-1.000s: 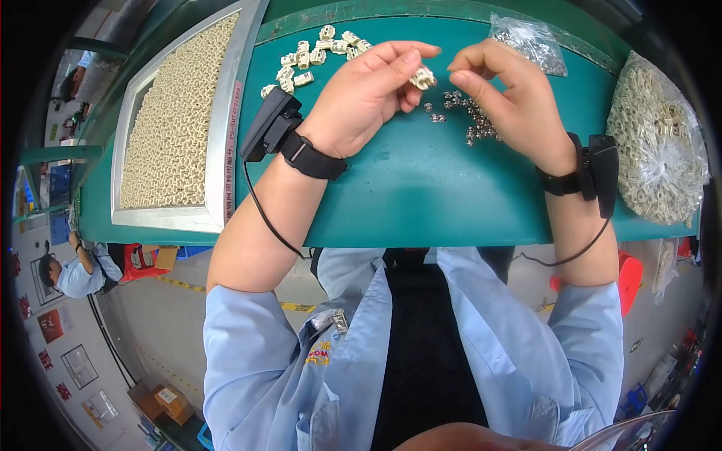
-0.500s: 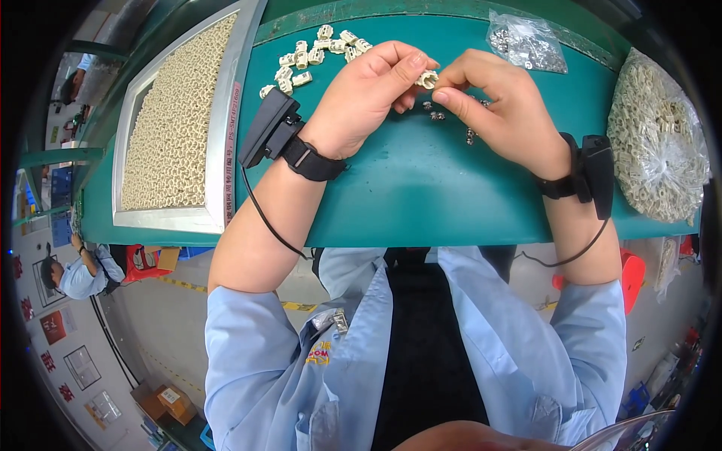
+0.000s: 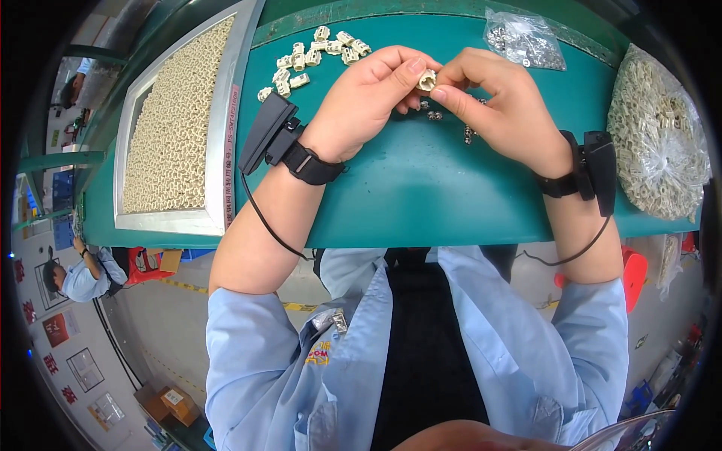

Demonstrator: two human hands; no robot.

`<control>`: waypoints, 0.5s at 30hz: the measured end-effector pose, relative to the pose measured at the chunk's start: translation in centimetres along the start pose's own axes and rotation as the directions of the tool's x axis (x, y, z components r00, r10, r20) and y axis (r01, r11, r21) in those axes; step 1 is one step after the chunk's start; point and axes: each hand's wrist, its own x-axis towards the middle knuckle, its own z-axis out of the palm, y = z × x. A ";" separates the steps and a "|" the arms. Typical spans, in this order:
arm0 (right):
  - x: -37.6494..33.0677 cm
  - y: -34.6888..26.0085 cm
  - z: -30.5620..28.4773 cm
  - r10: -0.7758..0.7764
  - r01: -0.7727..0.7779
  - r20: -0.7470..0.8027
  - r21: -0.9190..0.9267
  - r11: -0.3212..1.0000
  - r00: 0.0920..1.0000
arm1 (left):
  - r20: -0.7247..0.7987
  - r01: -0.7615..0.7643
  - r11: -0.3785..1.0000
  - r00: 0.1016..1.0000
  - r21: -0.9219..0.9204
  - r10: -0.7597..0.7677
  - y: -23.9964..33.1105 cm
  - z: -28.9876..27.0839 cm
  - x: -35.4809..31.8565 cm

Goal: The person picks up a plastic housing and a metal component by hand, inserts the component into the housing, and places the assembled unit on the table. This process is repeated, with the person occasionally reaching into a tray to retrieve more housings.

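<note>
Between the fingertips of both hands is a small hollow cream plastic part [image 3: 427, 80], its open end facing me. My left hand [image 3: 376, 94] pinches it from the left between thumb and fingers. My right hand [image 3: 492, 94] is closed at its right edge, thumb and index finger touching the rim; whether a tiny piece is also in those fingers is hidden. Just below, small shiny metal pieces [image 3: 435, 116] lie on the green mat [image 3: 391, 195], some partly behind my right hand. Several more cream parts [image 3: 298, 60] are scattered beyond my left hand.
On the left, a metal-framed tray [image 3: 218, 150] holds a mass of cream pieces. A clear bag of metal pieces [image 3: 526, 41] lies at the back; a bulging bag of pale parts [image 3: 654, 143] sits at right. Another person [image 3: 86, 274] is far off left.
The cream part has turned slightly, so its open end shows more toward me. My right fingertips have shifted slightly left against it. Both arms stay almost in place.
</note>
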 end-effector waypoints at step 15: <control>0.1 -0.3 -0.1 0.094 -0.094 0.003 0.033 0.995 0.996 | -0.014 -0.066 0.997 0.998 -0.037 0.065 0.2 0.0 -0.1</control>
